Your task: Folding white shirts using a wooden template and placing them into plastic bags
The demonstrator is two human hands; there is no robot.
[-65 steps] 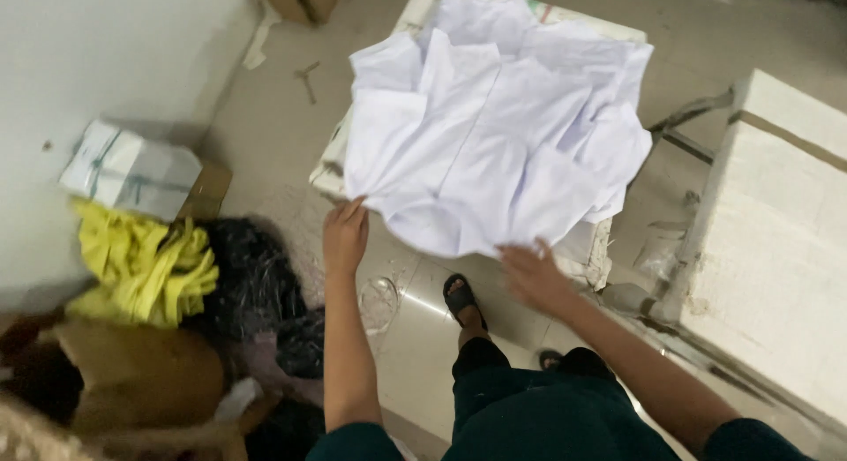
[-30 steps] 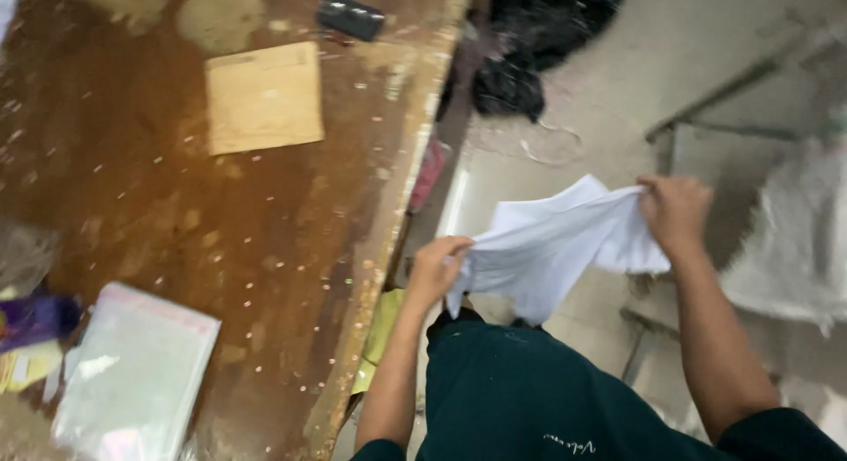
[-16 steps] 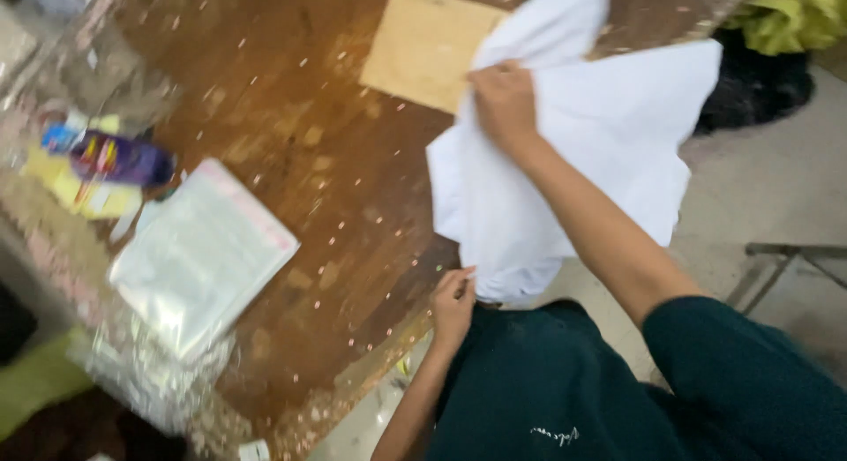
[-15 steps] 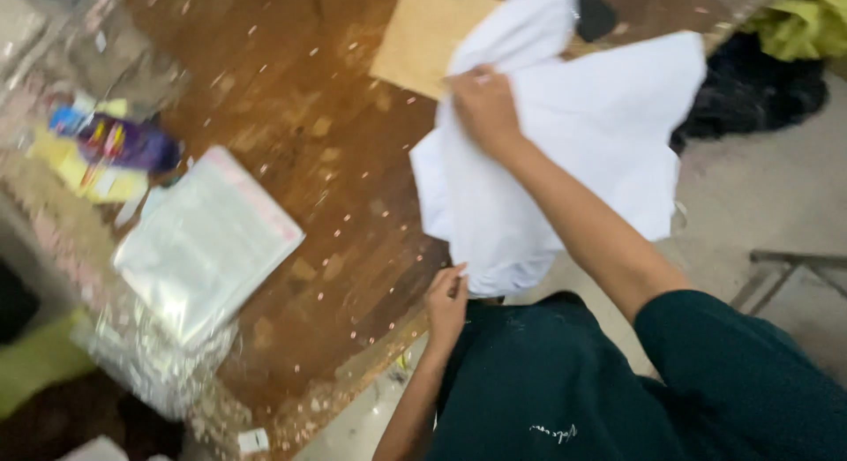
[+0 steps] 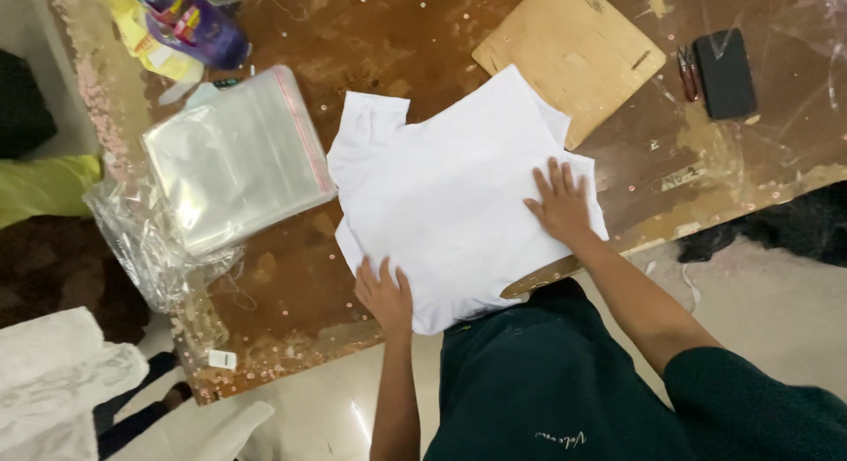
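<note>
Having left the air, the white shirt [image 5: 450, 201] now lies spread on the counter [image 5: 423, 46], left hand [image 5: 385, 295] and right hand [image 5: 559, 202] pressing it with fingers released flat.

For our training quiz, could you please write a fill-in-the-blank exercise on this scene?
1. Both hands, left hand and right hand, press flat on a ____ cloth garment.
2. The garment lies on a worn ____ wooden table.
3. A stack of clear ____ bags lies beside it.

Missing: white; brown; plastic

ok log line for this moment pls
left hand flat on white shirt | right hand flat on shirt | shirt spread on brown table
</note>
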